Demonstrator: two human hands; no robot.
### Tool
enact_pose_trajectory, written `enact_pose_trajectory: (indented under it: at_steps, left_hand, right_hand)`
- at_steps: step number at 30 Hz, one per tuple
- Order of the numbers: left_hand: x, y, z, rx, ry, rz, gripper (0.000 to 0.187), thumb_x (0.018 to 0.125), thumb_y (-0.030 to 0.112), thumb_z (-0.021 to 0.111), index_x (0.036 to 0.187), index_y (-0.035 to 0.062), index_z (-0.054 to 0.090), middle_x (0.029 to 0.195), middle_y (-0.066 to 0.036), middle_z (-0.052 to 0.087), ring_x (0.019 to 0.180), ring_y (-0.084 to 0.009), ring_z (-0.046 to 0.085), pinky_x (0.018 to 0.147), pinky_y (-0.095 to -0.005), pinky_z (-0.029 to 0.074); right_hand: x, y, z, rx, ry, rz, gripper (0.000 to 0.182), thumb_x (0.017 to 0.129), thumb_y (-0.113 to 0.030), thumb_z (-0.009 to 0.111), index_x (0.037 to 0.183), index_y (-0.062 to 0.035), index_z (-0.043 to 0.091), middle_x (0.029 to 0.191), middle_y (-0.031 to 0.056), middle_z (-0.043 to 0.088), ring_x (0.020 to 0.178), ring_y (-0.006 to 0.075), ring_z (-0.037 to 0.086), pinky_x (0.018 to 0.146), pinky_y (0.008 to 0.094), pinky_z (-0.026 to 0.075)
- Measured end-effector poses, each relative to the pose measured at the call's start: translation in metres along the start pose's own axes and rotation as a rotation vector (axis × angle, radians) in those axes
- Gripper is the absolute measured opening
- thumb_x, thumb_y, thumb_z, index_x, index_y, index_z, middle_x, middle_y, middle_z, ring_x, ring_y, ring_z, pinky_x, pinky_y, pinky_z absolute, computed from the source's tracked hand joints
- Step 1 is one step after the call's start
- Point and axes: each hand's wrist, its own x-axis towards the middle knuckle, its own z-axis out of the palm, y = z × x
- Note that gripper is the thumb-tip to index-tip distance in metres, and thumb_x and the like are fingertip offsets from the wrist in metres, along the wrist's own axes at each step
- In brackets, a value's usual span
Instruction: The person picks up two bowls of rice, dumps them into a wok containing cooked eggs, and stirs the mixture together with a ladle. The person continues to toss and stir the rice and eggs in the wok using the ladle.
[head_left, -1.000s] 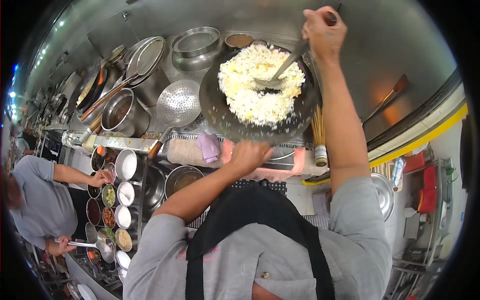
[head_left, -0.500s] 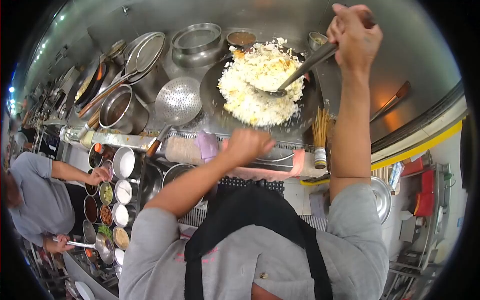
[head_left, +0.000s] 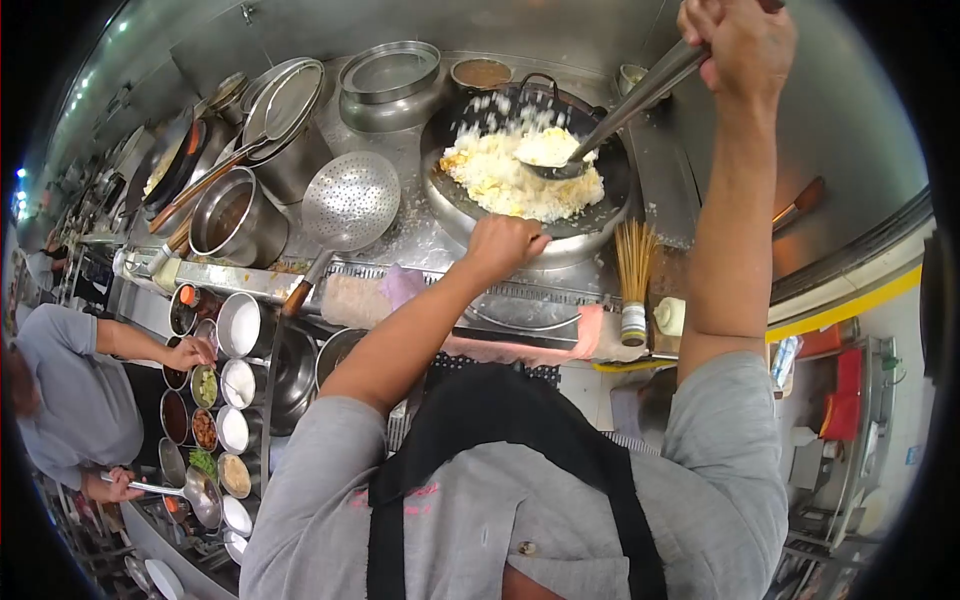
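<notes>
My right hand [head_left: 745,50] is closed round the handle of a ladle [head_left: 640,100], up at the top right. The ladle's bowl holds some rice and rests among the fried rice [head_left: 525,180], which is mixed with yellow egg bits. That rice lies in a dark wok [head_left: 615,170] with a loop handle at its far rim; loose grains are flying above the far left side. At the near rim, my left hand [head_left: 505,245] is closed in a fist against the wok, apparently gripping it; what lies inside the fingers is hidden.
A perforated skimmer [head_left: 352,200] and a steel pot [head_left: 237,215] stand left of the wok. To its right is a bamboo brush [head_left: 635,275]. Ingredient tubs [head_left: 238,325] line the left, where a co-worker [head_left: 75,385] holds another ladle [head_left: 203,497].
My left hand and the wok have moved away from me, baring the far loop handle. Rice has lifted into the air. My right hand has shifted up and right with the ladle.
</notes>
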Motion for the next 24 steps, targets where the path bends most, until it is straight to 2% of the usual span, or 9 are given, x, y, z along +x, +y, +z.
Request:
enact_pose_trajectory:
  at_steps: [3,4,7,8,10,11,15,20,24]
  left_hand:
    - [0.016,-0.024,0.038,0.005,0.066,0.074,0.031,0.088,0.035,0.069,0.075,0.0071,0.071,0.068,-0.016,0.068,0.066,-0.0358,0.068,0.065,-0.0473,0.054]
    - [0.019,-0.03,0.045,-0.009,0.049,0.059,0.031,0.089,0.035,0.068,0.076,0.007,0.07,0.069,-0.016,0.068,0.067,-0.0362,0.067,0.067,-0.0474,0.053]
    - [0.032,-0.041,0.058,-0.031,0.015,0.048,0.032,0.091,0.035,0.067,0.078,0.0067,0.069,0.069,-0.017,0.067,0.068,-0.0371,0.066,0.069,-0.0476,0.051]
    - [0.032,-0.042,0.061,-0.024,0.012,0.054,0.032,0.092,0.035,0.066,0.077,0.0065,0.069,0.069,-0.017,0.067,0.068,-0.0372,0.066,0.069,-0.0476,0.051]
    - [0.032,-0.042,0.063,-0.018,-0.01,0.059,0.034,0.092,0.036,0.066,0.077,0.006,0.069,0.069,-0.017,0.067,0.068,-0.0374,0.066,0.069,-0.0478,0.051]
    - [0.028,-0.039,0.064,-0.028,-0.03,0.049,0.035,0.092,0.036,0.066,0.076,0.0057,0.068,0.069,-0.017,0.067,0.068,-0.0375,0.066,0.069,-0.0478,0.051]
    - [0.034,-0.042,0.066,0.006,-0.014,0.033,0.037,0.092,0.037,0.066,0.073,0.005,0.066,0.069,-0.018,0.066,0.069,-0.0379,0.065,0.069,-0.0479,0.05]
    - [0.031,-0.044,0.073,-0.013,-0.014,0.045,0.037,0.092,0.037,0.066,0.073,0.0055,0.066,0.068,-0.017,0.066,0.069,-0.0375,0.065,0.069,-0.0482,0.05]
    - [0.034,-0.044,0.07,0.032,-0.021,0.023,0.037,0.093,0.037,0.065,0.072,0.0062,0.065,0.068,-0.016,0.065,0.068,-0.0372,0.065,0.07,-0.0485,0.049]
  right_hand:
    - [0.011,-0.006,-0.001,0.089,-0.039,-0.037,0.027,0.089,-0.004,0.062,0.072,-0.0141,0.045,0.054,-0.0047,0.039,0.039,0.0069,0.041,0.036,0.0248,0.037]
    - [0.013,0.006,-0.005,0.093,-0.029,-0.025,0.025,0.089,-0.002,0.064,0.072,-0.0115,0.047,0.054,-0.0026,0.042,0.04,0.0087,0.042,0.038,0.0259,0.037]
    - [0.006,0.071,-0.02,0.109,-0.042,-0.033,0.022,0.088,0.0,0.066,0.073,-0.0064,0.053,0.055,0.0019,0.046,0.045,0.0119,0.046,0.042,0.0286,0.037]
    - [-0.014,0.114,-0.017,-0.022,-0.036,-0.103,0.023,0.089,0.001,0.066,0.072,-0.0064,0.052,0.055,0.0013,0.047,0.046,0.0111,0.046,0.042,0.0286,0.038]
    - [-0.053,0.19,-0.015,-0.09,-0.043,0.023,0.024,0.089,0.001,0.066,0.072,-0.0063,0.052,0.056,0.0005,0.049,0.047,0.0097,0.047,0.043,0.0277,0.038]
    - [-0.066,0.207,-0.017,-0.029,-0.061,0.228,0.024,0.09,0.001,0.066,0.072,-0.0062,0.052,0.057,0.0002,0.05,0.047,0.009,0.047,0.043,0.0268,0.038]
    - [-0.038,0.166,-0.045,0.006,0.08,0.158,0.026,0.086,-0.002,0.07,0.071,-0.0076,0.05,0.057,-0.0029,0.049,0.045,0.0064,0.048,0.04,0.0259,0.037]
    - [-0.035,0.195,-0.086,0.03,0.081,0.261,0.025,0.087,0.0,0.068,0.072,-0.0067,0.049,0.056,-0.0003,0.048,0.045,0.0085,0.046,0.042,0.0273,0.039]
    - [-0.032,0.134,-0.084,0.071,0.035,0.224,0.026,0.086,0.001,0.069,0.072,-0.0063,0.048,0.057,0.0005,0.047,0.045,0.0093,0.045,0.042,0.0282,0.038]
